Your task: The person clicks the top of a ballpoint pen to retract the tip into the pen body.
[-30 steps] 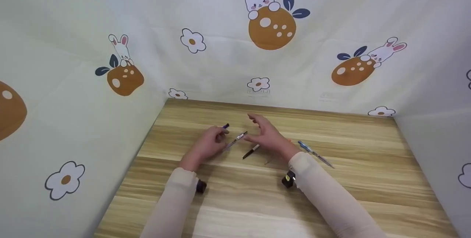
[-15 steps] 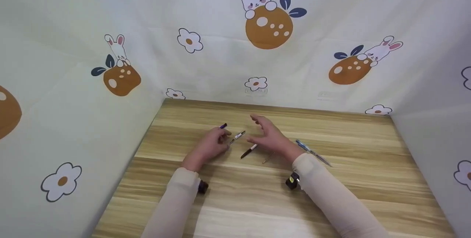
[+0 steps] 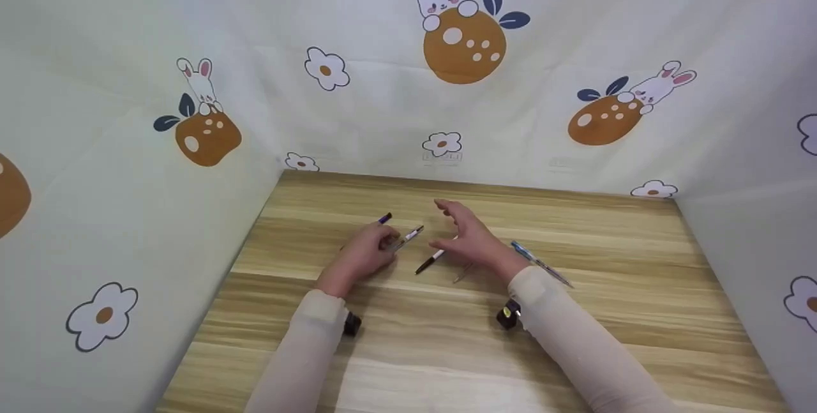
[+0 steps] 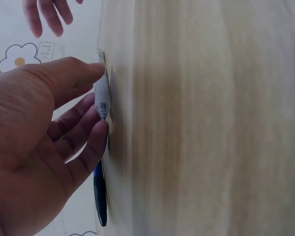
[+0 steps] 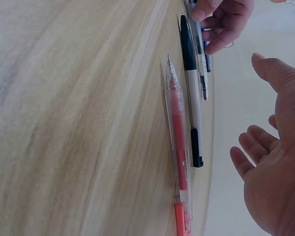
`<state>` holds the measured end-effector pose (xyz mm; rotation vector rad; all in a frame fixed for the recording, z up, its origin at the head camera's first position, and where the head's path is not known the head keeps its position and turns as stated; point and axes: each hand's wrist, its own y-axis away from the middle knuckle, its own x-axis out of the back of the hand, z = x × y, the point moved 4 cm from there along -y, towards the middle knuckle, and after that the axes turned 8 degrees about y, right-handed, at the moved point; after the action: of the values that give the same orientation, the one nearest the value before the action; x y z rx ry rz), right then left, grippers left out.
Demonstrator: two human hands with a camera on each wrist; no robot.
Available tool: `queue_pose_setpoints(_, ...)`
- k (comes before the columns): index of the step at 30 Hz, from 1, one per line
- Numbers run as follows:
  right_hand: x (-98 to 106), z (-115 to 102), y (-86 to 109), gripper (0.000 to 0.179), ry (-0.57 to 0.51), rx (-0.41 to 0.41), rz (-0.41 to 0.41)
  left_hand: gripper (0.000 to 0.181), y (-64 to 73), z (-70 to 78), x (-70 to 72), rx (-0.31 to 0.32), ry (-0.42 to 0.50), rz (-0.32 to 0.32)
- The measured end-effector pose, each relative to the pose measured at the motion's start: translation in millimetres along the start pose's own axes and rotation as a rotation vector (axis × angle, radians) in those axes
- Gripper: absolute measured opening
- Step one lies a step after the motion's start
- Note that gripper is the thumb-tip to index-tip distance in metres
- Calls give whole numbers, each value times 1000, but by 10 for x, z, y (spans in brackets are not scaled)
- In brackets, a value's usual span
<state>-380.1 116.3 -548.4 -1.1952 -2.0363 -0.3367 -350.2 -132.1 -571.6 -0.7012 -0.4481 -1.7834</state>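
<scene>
My left hand [image 3: 365, 252] pinches a clear ballpoint pen [image 3: 410, 235] near its tip, between thumb and fingers. The left wrist view shows the thumb lying on this pen, close over the wood. A dark blue pen [image 4: 100, 196] lies just beyond that hand, partly hidden by it in the head view. My right hand [image 3: 471, 242] is held open, fingers spread, with nothing in it. Below it lie a white pen with a black grip [image 5: 192, 93] and a clear pen with a red barrel [image 5: 178, 132], mostly covered by the hand in the head view.
A light blue clear pen [image 3: 539, 262] lies on the wooden table [image 3: 408, 349], right of the right hand. Pale cloth walls [image 3: 376, 113] printed with rabbits and flowers enclose the table at the back and both sides.
My left hand has shifted slightly right, its fingers closing round the clear pen's near end. My right hand has moved a little to the right, staying open. The head view has shifted slightly.
</scene>
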Motion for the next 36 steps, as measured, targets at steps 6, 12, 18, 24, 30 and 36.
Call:
queue_pose_setpoints(6,9,10,5,89,12,8,-2,33,-22,-9,-29,-13,-22,-9)
queue_pose_setpoints(12,20,38,2,89,0,14,9,30,-29,2,-40,-1,-49,-20)
queue_pose_setpoints(18,18,53,1,90,-20,23,4,26,-23,45,-43,-16,-62,-20)
queue_pose_setpoints(24,15,75,13,90,-51,14,4,21,-19,96,-47,-41,-92,-3)
queue_pose_setpoints(30,34,92,44,89,-60,-29,13,20,-38,107,-43,-12,-64,11)
queue_pose_setpoints(36,53,107,64,86,-63,-42,27,25,-58,129,-51,29,89,2)
